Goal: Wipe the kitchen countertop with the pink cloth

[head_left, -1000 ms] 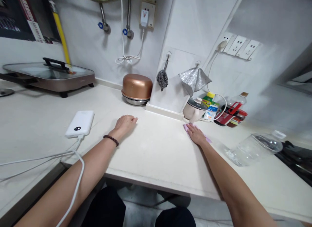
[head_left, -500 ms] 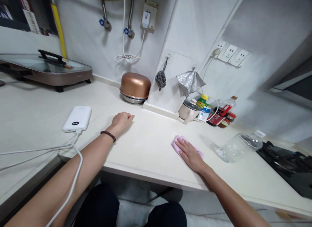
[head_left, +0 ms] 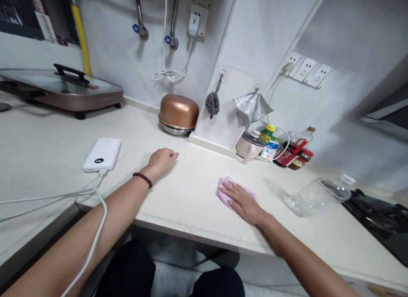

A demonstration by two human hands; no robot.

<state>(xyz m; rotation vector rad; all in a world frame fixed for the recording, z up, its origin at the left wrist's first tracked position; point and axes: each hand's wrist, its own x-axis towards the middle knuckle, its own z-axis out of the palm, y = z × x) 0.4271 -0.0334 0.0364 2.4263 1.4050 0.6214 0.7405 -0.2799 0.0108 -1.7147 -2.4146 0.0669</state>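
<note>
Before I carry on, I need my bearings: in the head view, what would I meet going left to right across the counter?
White rectangular power bank → copper-coloured round vessel → pink cloth under the right hand → clear plastic bottle

The single head view looks forward and down at the countertop [head_left: 188, 190] from close above.

cloth [head_left: 224, 197] looks matt fabric, countertop [head_left: 191, 190] smooth with slight sheen, scourer [head_left: 212, 104] rough metal, bottle [head_left: 317, 197] glossy clear plastic.
</note>
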